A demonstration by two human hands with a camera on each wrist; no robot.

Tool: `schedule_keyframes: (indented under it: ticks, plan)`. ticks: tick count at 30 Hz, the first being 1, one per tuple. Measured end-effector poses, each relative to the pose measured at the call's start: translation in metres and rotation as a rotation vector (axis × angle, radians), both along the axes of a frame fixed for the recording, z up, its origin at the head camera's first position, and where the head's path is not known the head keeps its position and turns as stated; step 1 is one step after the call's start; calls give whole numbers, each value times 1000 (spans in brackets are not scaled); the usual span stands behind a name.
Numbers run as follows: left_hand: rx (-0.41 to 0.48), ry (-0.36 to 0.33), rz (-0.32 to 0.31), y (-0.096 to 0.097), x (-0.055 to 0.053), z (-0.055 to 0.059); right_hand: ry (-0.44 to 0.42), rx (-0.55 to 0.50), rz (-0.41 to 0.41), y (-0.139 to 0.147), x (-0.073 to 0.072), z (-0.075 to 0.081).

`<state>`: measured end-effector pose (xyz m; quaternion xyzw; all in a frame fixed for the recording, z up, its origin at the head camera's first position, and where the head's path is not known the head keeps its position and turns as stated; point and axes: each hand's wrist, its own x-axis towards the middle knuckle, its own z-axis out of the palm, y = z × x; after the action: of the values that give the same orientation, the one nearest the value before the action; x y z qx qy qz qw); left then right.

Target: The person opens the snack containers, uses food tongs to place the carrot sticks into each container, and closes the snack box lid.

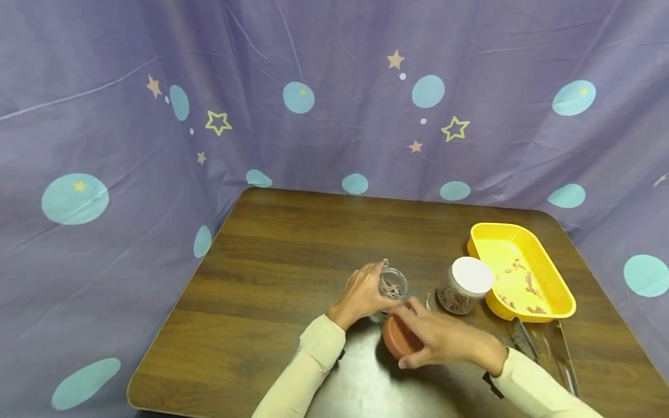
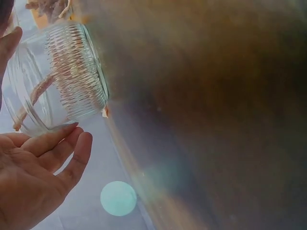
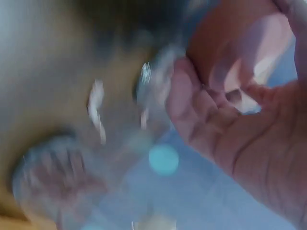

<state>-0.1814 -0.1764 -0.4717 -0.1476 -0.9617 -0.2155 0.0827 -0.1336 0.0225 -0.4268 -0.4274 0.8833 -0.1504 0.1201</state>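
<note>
My left hand [image 1: 363,293] grips a small clear jar [image 1: 392,283], which has thin brown dried strips inside. In the left wrist view the ribbed wall of the jar [image 2: 76,72] shows strips through it, with fingers [image 2: 72,158] along one side. Just in front of that jar, my right hand [image 1: 441,334] holds a round, smooth reddish-brown object [image 1: 399,338] tilted over the table. The right wrist view is blurred; there the fingers curl against its glossy brown side [image 3: 230,33]. One loose strip [image 1: 428,301] lies between the two jars.
Right of my hands stands a larger clear jar with a white lid [image 1: 472,276], holding brown strips. Behind it is a yellow tray [image 1: 491,244] with small reddish pieces. A long tongs-like metal utensil [image 1: 567,354] lies near the right edge of the wooden table [image 1: 292,244].
</note>
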Motion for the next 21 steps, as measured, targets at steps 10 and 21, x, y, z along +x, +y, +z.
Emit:
schedule_keyframes:
  ticks: [10, 21]
  plan:
    - [77, -48, 2, -5, 3, 1, 117, -66, -159, 3, -61, 38]
    - [199, -111, -78, -13, 6, 1, 78, 43, -48, -27, -82, 25]
